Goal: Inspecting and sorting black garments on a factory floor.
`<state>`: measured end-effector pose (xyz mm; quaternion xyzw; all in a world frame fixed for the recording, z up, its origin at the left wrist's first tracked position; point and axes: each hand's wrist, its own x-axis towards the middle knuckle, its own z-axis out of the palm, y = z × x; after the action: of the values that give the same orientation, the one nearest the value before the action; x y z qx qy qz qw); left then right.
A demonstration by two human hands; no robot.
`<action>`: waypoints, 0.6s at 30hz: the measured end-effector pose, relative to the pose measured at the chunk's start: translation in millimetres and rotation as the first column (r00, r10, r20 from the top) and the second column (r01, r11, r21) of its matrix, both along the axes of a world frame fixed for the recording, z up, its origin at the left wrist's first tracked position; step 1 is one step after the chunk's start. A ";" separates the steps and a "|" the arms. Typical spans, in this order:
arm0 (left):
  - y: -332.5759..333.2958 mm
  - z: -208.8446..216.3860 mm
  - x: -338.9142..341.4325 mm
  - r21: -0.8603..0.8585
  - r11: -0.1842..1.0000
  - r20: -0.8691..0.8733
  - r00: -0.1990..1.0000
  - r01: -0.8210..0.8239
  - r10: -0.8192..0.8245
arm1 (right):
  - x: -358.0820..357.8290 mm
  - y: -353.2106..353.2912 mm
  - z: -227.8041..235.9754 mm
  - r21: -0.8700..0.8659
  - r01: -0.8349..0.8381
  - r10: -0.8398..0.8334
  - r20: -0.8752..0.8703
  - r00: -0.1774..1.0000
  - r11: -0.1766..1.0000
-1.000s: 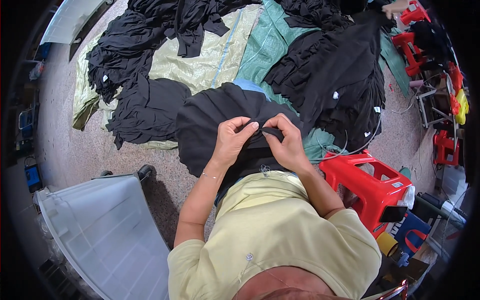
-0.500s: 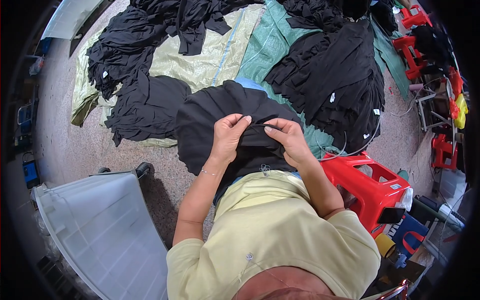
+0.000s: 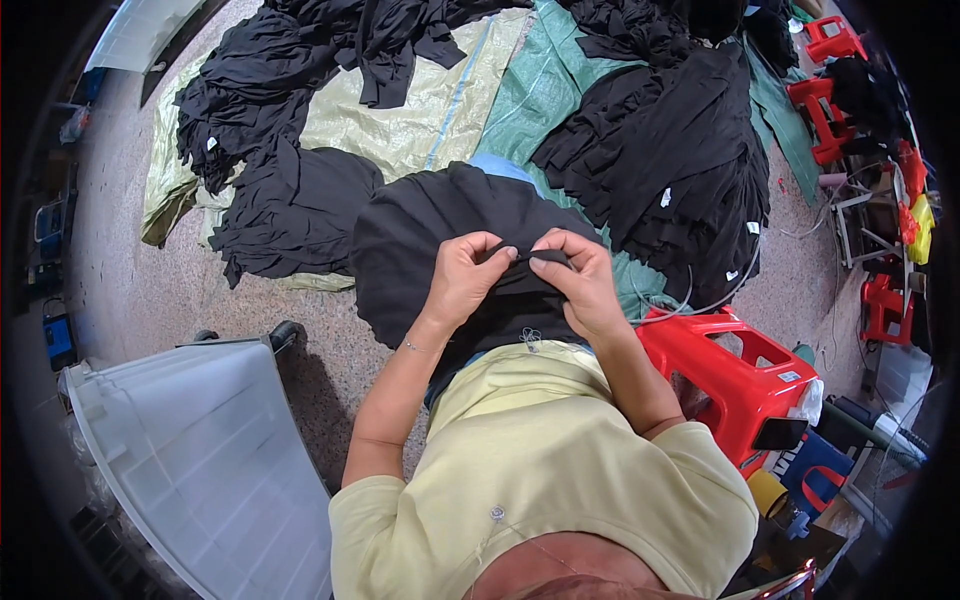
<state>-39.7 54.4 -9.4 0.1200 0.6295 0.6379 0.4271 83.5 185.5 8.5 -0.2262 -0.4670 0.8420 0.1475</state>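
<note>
A black garment (image 3: 430, 225) lies spread over my lap, its folds fanning outward. My left hand (image 3: 468, 275) pinches the garment's edge between thumb and fingers. Close beside it, my right hand (image 3: 580, 275) grips the same edge with thumb and forefinger, the cloth drawn up between the two hands. Exactly which part of the garment is pinched is too dark to make out. A small tangle of loose thread (image 3: 531, 335) rests near my waist, below the hands.
Heaps of black garments (image 3: 660, 160) lie ahead on a green sheet (image 3: 540, 75) and a cream woven sheet (image 3: 350, 135). A red plastic stool (image 3: 720, 365) stands close on my right, with a phone (image 3: 780, 433) at its edge. On my left is a white plastic bin (image 3: 215, 450).
Both hands have shifted slightly, and the left has come closer to the right. The pinched stretch of cloth between them is shorter. The garment stays on my lap.
</note>
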 end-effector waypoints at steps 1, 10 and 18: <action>-0.1 -0.1 -1.0 -0.059 0.998 -0.061 0.998 0.019 -0.023 | -1.3 -0.1 3.0 0.047 -0.051 0.054 -0.060 0.997 0.998; -7.7 -5.6 -6.1 0.115 0.993 0.140 0.989 0.023 -0.039 | -0.8 -6.9 14.7 0.828 -0.164 0.031 0.175 0.984 0.537; -13.2 9.8 -7.1 0.006 0.986 -0.102 0.981 0.164 -0.162 | -1.8 -14.4 6.1 0.905 0.049 -0.047 -0.032 0.998 0.423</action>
<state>-46.8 41.2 0.4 0.2065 0.6339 0.5983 0.4445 81.8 171.1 14.6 -0.1242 -0.8389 0.4559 0.2700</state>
